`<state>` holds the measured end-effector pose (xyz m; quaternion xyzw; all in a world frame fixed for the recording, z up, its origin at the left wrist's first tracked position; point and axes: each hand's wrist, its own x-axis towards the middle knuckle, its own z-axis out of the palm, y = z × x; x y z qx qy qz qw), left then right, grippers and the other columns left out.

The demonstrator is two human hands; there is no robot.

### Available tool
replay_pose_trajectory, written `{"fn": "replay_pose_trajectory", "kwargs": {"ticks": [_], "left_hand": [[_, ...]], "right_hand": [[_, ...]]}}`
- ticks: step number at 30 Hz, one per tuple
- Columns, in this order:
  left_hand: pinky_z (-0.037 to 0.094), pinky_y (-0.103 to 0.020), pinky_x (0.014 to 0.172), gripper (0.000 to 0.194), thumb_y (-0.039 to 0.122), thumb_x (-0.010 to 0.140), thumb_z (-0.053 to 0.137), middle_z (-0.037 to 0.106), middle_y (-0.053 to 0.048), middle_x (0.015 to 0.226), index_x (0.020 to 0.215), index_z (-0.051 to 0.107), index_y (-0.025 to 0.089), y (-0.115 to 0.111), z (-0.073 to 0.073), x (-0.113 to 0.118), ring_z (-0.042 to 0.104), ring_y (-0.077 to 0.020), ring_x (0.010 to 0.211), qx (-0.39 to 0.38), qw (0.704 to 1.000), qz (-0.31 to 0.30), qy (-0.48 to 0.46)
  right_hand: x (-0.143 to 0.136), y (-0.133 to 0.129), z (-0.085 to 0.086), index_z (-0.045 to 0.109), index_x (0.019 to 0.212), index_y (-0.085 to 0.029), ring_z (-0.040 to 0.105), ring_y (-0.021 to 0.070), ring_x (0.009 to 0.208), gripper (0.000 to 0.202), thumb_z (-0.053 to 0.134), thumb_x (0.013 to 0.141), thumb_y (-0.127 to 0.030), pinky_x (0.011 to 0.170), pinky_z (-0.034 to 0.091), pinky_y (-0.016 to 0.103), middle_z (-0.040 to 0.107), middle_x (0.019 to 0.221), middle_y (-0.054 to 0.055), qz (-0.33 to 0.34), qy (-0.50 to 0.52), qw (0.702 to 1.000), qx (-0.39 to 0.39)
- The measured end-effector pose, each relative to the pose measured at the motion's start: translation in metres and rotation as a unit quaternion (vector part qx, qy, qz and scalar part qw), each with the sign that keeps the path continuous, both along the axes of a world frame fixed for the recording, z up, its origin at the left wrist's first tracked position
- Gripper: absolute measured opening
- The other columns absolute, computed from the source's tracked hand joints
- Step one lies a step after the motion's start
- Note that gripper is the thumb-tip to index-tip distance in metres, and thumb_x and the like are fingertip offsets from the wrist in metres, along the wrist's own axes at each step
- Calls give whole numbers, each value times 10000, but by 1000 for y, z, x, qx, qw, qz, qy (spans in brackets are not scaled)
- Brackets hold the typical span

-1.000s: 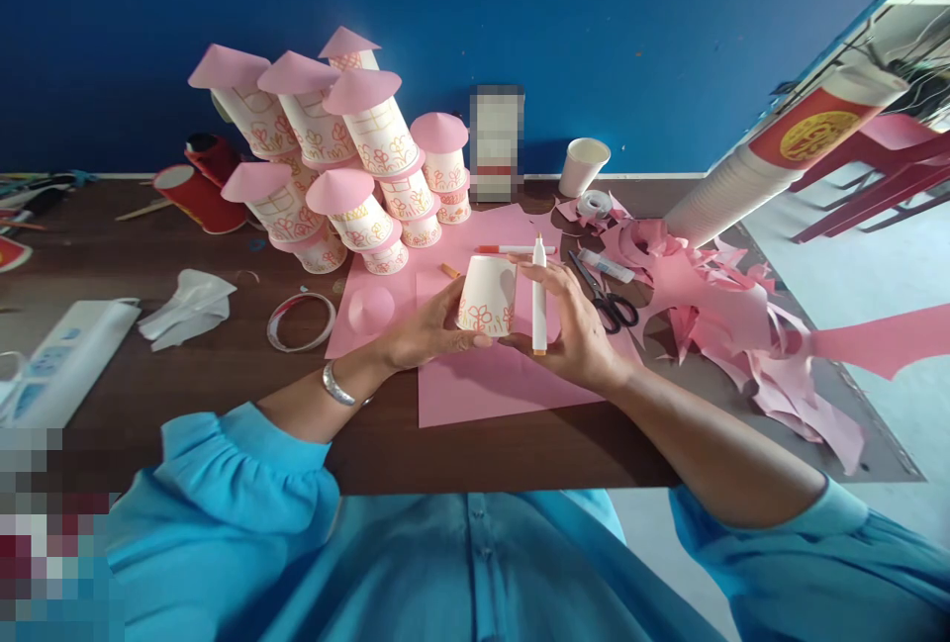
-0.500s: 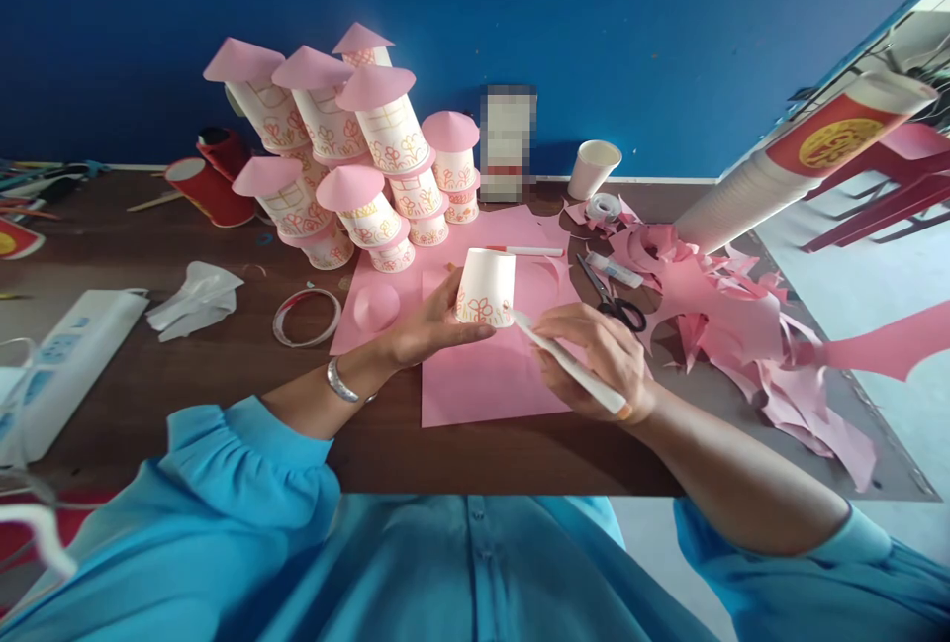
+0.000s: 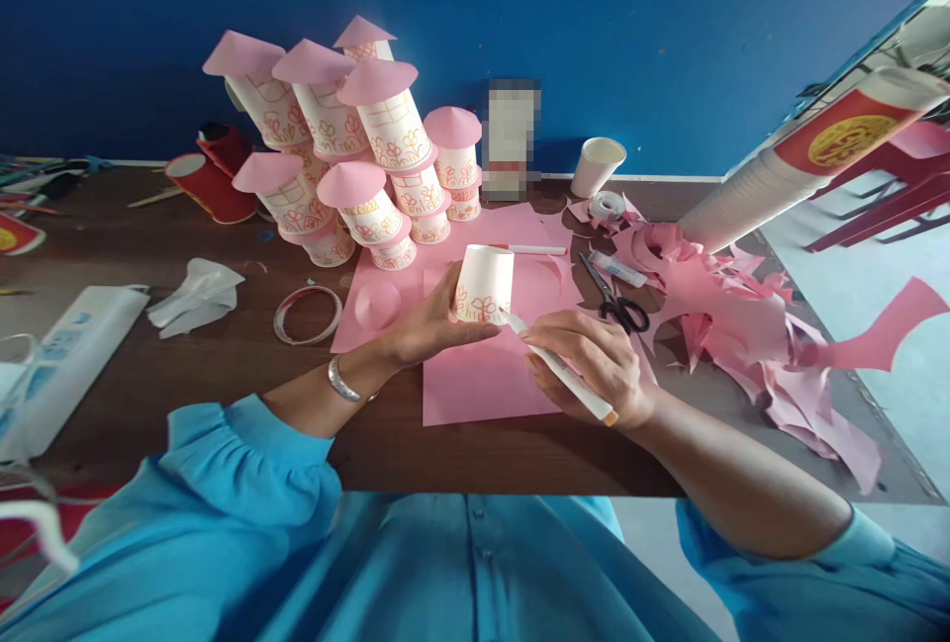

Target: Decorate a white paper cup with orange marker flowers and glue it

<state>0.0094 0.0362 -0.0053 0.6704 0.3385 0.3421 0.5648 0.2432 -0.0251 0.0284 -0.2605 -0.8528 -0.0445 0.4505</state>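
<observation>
My left hand (image 3: 434, 325) is wrapped round a white paper cup (image 3: 486, 276), held upside down, with red and yellow flowers drawn along its lower rim. In my right hand (image 3: 594, 360) is a white marker (image 3: 571, 383) with an orange end, its tip at the cup's drawn band on the right. Both hands are over a pink paper sheet (image 3: 475, 390). Behind the cup lies another white marker (image 3: 538, 250). A pink paper cone (image 3: 378, 306) rests to the left of my left hand.
Decorated cup towers (image 3: 356, 187) with pink cone roofs stand at the back left. Scissors (image 3: 621, 306), a glue tube (image 3: 618, 269), pink scraps (image 3: 727, 306) and a long cup stack (image 3: 779, 177) are at the right. A tape roll (image 3: 307, 316) and power strip (image 3: 74, 365) lie left.
The marker in my right hand has shifted slightly left along the cup's lower edge, and its rear end has moved left. The cup has turned slightly in my left hand.
</observation>
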Motion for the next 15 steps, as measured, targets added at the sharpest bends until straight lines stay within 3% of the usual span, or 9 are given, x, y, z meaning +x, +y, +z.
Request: {"fn": "replay_pose_trajectory", "kwargs": {"ticks": [5, 9, 15], "left_hand": [[548, -504, 963, 869, 448, 768, 860, 557, -96, 1265, 1500, 420, 291, 1, 1, 2, 569, -317, 1167, 8, 1000, -12, 7], [535, -557, 995, 860, 490, 742, 867, 549, -87, 1270, 1467, 446, 298, 1, 1, 2, 559, -329, 1188, 23, 999, 18, 26], [582, -455, 925, 842, 521, 779, 833, 591, -92, 1256, 1468, 422, 264, 1, 1, 5, 615, -267, 1100, 42, 998, 38, 4]], "right_hand": [[0, 1, -1, 605, 1193, -175, 726, 168, 794, 254, 613, 944, -124, 672, 635, 294, 715, 921, 74, 1, 1, 1000, -1], [-1, 1, -3, 616, 1163, -147, 724, 179, 793, 244, 629, 924, -97, 683, 636, 299, 713, 922, 98, 4, 1, 1000, 3], [-1, 2, -3, 608, 1184, -159, 715, 173, 777, 256, 621, 934, -107, 662, 629, 294, 705, 918, 87, 3, -2, 1000, 10]]}}
